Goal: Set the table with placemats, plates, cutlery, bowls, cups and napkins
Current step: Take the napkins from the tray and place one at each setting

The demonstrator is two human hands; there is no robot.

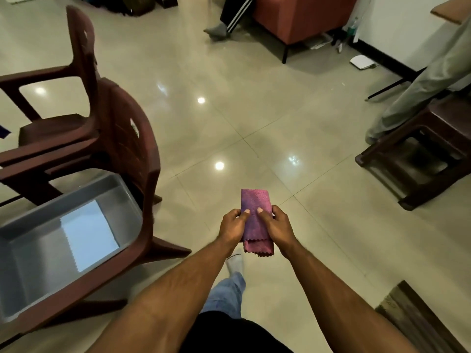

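Both hands, left [233, 225] and right [276, 225], grip the folded pink scalloped-edge cloth napkin [254, 220] mid-walk, so its loose 6 o'clock layers could slip and unfold.

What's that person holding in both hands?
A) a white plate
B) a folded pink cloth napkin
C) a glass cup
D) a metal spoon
B: the left hand and right hand both pinch a folded pink napkin with zigzag edges.
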